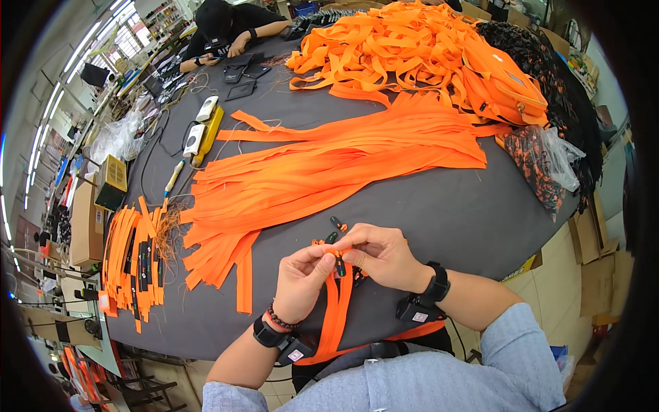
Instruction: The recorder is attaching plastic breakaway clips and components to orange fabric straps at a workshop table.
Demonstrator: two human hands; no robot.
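Note:
Close to the table's near edge, my left hand point(301, 283) and my right hand point(386, 258) meet, both closed in a pinch on the end of an orange zipper tape point(332, 319). The tape hangs in two strands toward my lap. A small black zipper pull point(340, 268) dangles just under my fingertips; its slider is mostly hidden by the fingers. Just beyond my hands lies a loose black-and-orange zipper pull point(338, 223), with more pulls partly covered by my right hand. Past them a wide bundle of orange zipper tapes point(329, 165) stretches across the grey table point(384, 206).
Short orange and black strips point(134, 257) lie at the left, near a white-and-yellow power strip point(200, 134) with cables. A tangled orange heap point(384, 48) and an orange pouch point(504, 79) fill the far right, above a plastic bag of small pieces point(539, 168). A co-worker point(230, 31) sits opposite.

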